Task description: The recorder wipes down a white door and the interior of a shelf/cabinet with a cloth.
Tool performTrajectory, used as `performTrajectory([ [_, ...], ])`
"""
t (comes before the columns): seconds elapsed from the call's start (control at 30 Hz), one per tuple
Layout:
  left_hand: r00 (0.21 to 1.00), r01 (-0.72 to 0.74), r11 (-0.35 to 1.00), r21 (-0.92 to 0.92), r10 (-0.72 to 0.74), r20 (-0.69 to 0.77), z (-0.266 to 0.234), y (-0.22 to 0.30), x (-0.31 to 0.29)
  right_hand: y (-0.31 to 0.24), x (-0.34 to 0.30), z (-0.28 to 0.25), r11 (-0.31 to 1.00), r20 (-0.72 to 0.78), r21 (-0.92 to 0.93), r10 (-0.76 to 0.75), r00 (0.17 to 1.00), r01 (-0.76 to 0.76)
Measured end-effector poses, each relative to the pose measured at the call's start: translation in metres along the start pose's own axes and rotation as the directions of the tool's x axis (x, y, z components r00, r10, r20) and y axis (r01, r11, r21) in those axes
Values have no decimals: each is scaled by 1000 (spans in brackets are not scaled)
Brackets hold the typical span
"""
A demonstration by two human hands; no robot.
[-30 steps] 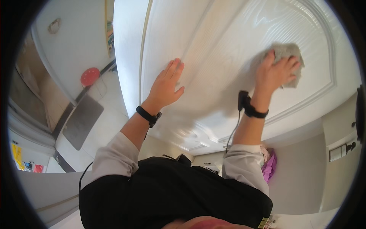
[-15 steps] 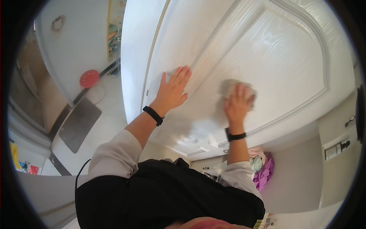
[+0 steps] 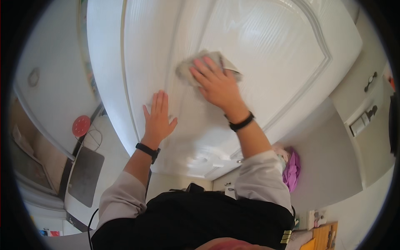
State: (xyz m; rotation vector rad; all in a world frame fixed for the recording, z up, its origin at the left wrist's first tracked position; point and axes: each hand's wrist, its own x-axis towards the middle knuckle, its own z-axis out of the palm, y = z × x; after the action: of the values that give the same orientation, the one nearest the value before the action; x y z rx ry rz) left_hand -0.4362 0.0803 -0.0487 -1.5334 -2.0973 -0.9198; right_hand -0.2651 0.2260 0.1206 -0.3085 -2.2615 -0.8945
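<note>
A glossy white door (image 3: 266,96) with raised panel mouldings fills the middle of the view. Pressed to its surface, my right hand (image 3: 221,85) bears on a pale grey cloth (image 3: 204,56), which spreads out past the fingertips and is slightly blurred. My left hand (image 3: 158,118) rests flat on the door below and left of the cloth, fingers stretched out and nothing in it. Each wrist carries a black band. What lies under my right palm is hidden.
To the left are a round red stool (image 3: 81,126) and a dark grey mat (image 3: 86,177) on the pale floor. A purple cloth (image 3: 292,168) hangs at the lower right, near grey cabinet fronts with a dark handle (image 3: 370,81). Wooden furniture (image 3: 323,235) stands at the bottom right.
My right hand has swept the cloth up and left across the door, and more of the cloth shows. The view has shifted; my left hand stays flat on the door.
</note>
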Motion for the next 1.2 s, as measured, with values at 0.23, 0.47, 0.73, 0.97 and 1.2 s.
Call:
performTrajectory([
  [0.23, 999, -12, 998, -61, 15, 42, 8, 2, -3, 162, 39, -81, 705, -544, 39, 609, 577, -708],
  [0.47, 999, -2, 1000, 11, 1, 42, 10, 2, 1, 61, 163, -44, 812, -637, -119, 378, 671, -571],
  [0.73, 1000, 0, 997, 74, 1, -16, 19, -2, 3, 61, 120, -46, 993, -515, -110, -95, 852, 44],
  [0.97, 994, -15, 998, 66, 22, -111, 28, -5, 2, 181, 59, -89, 875, -559, -249, 220, 799, -415],
  [1.2, 999, 14, 1000, -21, -15, -41, 37, -1, 4, 208, -41, -81, 818, -622, 29, 464, 630, -574],
])
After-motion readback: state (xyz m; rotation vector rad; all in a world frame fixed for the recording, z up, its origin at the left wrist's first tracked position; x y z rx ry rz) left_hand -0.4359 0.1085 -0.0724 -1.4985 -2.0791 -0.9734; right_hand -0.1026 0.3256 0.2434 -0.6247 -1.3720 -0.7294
